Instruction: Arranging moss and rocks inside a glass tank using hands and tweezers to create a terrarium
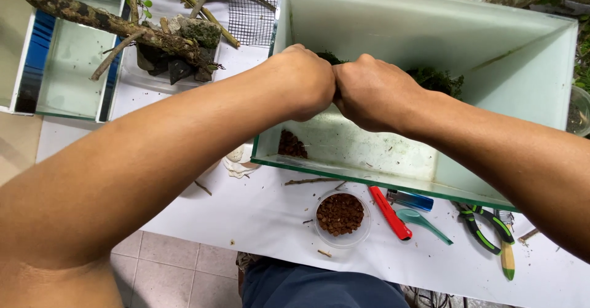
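Observation:
Both my hands reach into a frosted glass tank (369,173) lying tilted on a white table (264,216). My left hand (304,81) and my right hand (372,93) are pressed knuckle to knuckle, fingers curled down over dark green moss (439,81) on the tank's floor. What the fingers grip is hidden under the hands. A small heap of red-brown pellets (290,143) lies in the tank's near left corner.
A round clear cup of brown pellets (340,214) stands by the front edge, beside a red-handled cutter (389,212), teal scoop (421,221) and green-handled pliers (485,225). Branches with rocks (178,44), black mesh (252,18) and another glass tank (70,53) lie at the back left.

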